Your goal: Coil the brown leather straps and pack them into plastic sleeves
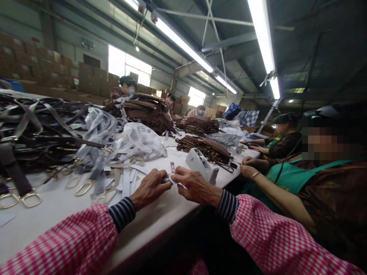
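Observation:
Near the front edge of the white table (149,225), my left hand (151,187) is closed on a small dark piece. Close beside it, my right hand (195,183) pinches a small white piece that reaches toward the dark one. Whether the two pieces are joined cannot be made out. Just behind my fingers lie small snips with reddish handles (172,167). A white tape dispenser (200,164) stands right behind my right hand. White paper strips (126,183) lie scattered to the left of my left hand.
Dark straps with gold rings (31,199) are heaped at the left. A crumpled clear plastic bag (140,141) and stacks of brown zippered pieces (203,147) lie farther back. At the right sits a person in a green apron (298,175); others are seated beyond.

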The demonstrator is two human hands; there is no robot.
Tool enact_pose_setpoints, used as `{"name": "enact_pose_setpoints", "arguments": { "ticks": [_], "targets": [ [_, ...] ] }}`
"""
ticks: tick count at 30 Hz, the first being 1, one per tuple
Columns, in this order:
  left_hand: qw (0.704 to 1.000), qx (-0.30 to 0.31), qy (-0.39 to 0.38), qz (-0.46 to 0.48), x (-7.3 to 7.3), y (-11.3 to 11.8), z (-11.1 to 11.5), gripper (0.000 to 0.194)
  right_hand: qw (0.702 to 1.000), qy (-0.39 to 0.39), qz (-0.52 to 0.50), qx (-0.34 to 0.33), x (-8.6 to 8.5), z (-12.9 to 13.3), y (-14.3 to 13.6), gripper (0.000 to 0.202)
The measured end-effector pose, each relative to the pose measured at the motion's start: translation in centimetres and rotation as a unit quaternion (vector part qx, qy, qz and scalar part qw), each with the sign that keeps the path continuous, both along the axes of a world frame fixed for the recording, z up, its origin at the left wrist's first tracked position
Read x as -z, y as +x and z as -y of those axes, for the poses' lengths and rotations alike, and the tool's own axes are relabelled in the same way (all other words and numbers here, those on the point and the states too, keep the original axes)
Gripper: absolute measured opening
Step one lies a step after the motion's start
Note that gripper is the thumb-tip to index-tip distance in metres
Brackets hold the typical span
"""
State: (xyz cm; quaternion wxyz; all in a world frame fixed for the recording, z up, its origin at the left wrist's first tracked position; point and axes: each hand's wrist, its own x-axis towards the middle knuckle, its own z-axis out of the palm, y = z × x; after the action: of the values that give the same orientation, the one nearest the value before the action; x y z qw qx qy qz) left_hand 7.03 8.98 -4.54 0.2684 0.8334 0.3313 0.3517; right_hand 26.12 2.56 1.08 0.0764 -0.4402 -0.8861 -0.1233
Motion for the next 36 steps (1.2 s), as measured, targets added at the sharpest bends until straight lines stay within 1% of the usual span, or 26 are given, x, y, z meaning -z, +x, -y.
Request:
{"name": "enact_pose_setpoints", "arguments": {
  "ticks": [2,3,4,6,7,9,11,13,15,17,19,21,22,24,25,26,28,29,31,33,36],
  "targets": [
    [0.995,0.017,-0.082,0.048,-0.7,0.0,-0.2,0.033,0.999,0.03,-0.042,0.008,0.6,0.4,-0.2,0.024],
    [0.988,0.033,-0.136,0.07,-1.0,0.0,-0.3,0.035,0.997,0.047,-0.058,0.008,0.9,0.5,-0.3,0.026],
    [0.975,0.043,-0.197,0.09,-1.3,-0.1,-0.4,0.035,0.995,0.063,-0.071,0.008,1.4,0.5,-0.4,0.027],
    [0.942,0.044,-0.307,0.126,-1.7,-0.1,-0.5,0.034,0.991,0.101,-0.089,0.008,2.2,0.4,-0.7,0.03],
    [0.928,0.042,-0.342,0.141,-1.8,-0.2,-0.5,0.033,0.988,0.122,-0.098,0.009,2.6,0.3,-0.8,0.033],
    [0.914,0.035,-0.37,0.166,-2.1,-0.4,-0.6,0.031,0.979,0.164,-0.119,0.013,3.3,0.1,-1.1,0.042],
    [0.914,0.04,-0.361,0.182,-2.4,-0.5,-0.6,0.029,0.971,0.195,-0.136,0.017,3.8,-0.1,-1.3,0.05],
    [0.918,0.045,-0.35,0.183,-2.6,-0.6,-0.6,0.029,0.968,0.206,-0.145,0.02,4.3,-0.1,-1.6,0.054],
    [0.923,0.058,-0.339,0.17,-2.7,-0.6,-0.5,0.032,0.967,0.201,-0.156,0.034,4.9,0.1,-1.9,0.058],
    [0.936,0.081,-0.309,0.146,-2.6,-0.6,-0.6,0.037,0.969,0.175,-0.168,0.051,5.2,0.5,-1.9,0.062],
    [0.958,0.093,-0.245,0.116,-2.2,-0.7,-0.8,0.04,0.973,0.135,-0.179,0.053,4.9,0.8,-1.2,0.062],
    [0.982,0.071,-0.155,0.075,-1.8,-0.7,-1.2,0.042,0.971,0.115,-0.203,0.052,3.9,0.8,0.8,0.058],
    [0.992,0.049,-0.109,0.051,-1.5,-0.7,-1.4,0.042,0.965,0.118,-0.227,0.066,3.1,0.7,2.4,0.052],
    [1.0,0.0,-0.031,0.003,-0.9,-0.5,-1.8,0.043,0.934,0.123,-0.3,0.148,1.0,0.2,6.4,0.039],
    [1.0,-0.018,0.0,-0.015,-0.6,-0.4,-1.9,0.043,0.908,0.113,-0.343,0.211,-0.1,-0.1,8.6,0.031],
    [0.999,-0.032,0.023,-0.029,-0.3,-0.2,-1.8,0.043,0.878,0.077,-0.381,0.28,-1.0,-0.4,10.8,0.022],
    [0.997,-0.044,0.043,-0.045,0.2,0.1,-1.6,0.043,0.849,0.014,-0.404,0.34,-2.3,-1.0,14.4,0.011],
    [0.997,-0.044,0.045,-0.05,0.4,0.3,-1.3,0.044,0.839,-0.025,-0.41,0.357,-2.6,-1.2,15.8,0.011],
    [0.997,-0.039,0.039,-0.055,0.8,0.6,-0.9,0.045,0.819,-0.1,-0.423,0.375,-2.5,-1.4,17.3,0.014],
    [0.998,-0.032,0.028,-0.053,1.1,0.8,-0.6,0.048,0.796,-0.155,-0.442,0.383,-1.9,-1.4,17.8,0.015],
    [0.998,-0.028,0.006,-0.054,1.5,0.7,-0.7,0.05,0.769,-0.185,-0.477,0.384,-1.1,-1.5,17.6,0.016]
  ]
}}
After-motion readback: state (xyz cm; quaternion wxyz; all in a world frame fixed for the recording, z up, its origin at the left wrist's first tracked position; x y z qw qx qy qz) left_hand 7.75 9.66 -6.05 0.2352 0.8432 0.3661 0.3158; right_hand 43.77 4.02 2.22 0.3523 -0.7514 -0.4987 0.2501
